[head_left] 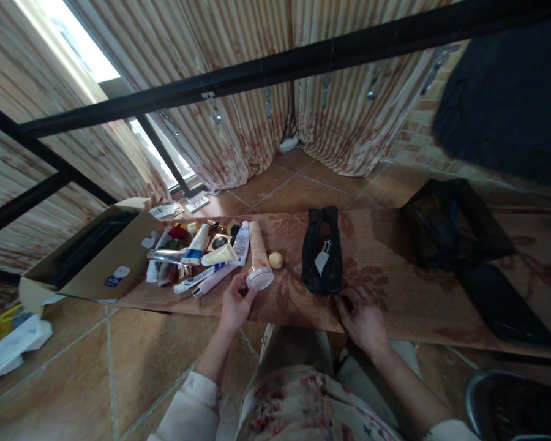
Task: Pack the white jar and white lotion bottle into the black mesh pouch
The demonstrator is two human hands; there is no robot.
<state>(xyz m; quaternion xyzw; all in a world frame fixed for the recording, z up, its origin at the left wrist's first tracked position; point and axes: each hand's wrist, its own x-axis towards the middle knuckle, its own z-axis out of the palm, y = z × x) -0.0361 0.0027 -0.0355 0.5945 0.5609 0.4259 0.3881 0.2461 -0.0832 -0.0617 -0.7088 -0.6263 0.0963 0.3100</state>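
My left hand (236,301) grips the capped end of a peach-coloured tube (258,252) that lies on a brown patterned mat (395,288). My right hand (360,313) rests on the mat at the lower edge of a small black plastic bag (322,251), its fingers curled and touching the bag. A white item pokes out of that bag. A small round yellowish ball (275,260) sits between the tube and the bag. Left of the tube lies a heap of several cosmetic tubes and bottles (197,254).
An open cardboard box (96,254) stands at the left on the tiled floor. A larger black bag (454,223) and a flat black object (500,303) lie at the right of the mat. Black metal bars cross overhead; curtains hang behind. White bags lie at far left.
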